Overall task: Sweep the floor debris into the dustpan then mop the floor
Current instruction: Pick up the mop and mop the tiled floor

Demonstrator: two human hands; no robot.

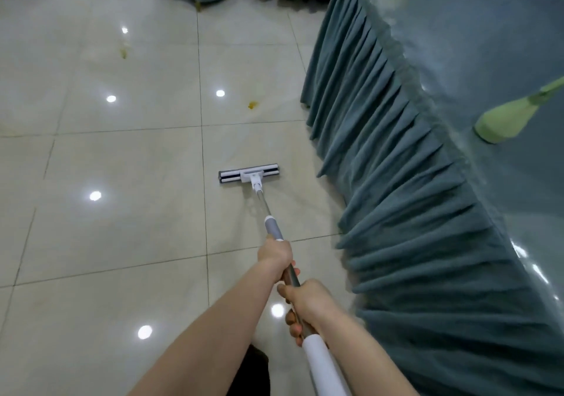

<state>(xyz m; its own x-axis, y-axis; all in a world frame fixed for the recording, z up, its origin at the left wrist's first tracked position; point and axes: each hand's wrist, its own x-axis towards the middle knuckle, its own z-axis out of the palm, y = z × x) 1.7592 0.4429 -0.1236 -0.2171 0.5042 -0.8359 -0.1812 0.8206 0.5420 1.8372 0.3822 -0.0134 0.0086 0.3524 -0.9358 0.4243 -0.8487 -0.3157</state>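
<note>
Mopping now, judged from the head view: mop head (248,176) flat on the tiled floor (122,227), lying at about twelve o'clock from the hands, its long axis crosswise, nine to three. Mop handle (268,212) running back from it toward five o'clock. Left hand (274,255) nearer the head, wrapped around the shaft just below the grey collar. Right hand (305,304) further back, fingers curled tight round the metal above the white grip. Both closed on the pole, neither showing any gap. Yellow stain (252,104) ahead at twelve o'clock, well apart from the head; second stain (123,52) out at ten o'clock. Pleated table skirt (381,151) close at two o'clock (likely to snag on a straight push). Green broom (509,118) resting on the tabletop at three o'clock. No dustpan in view.
</note>
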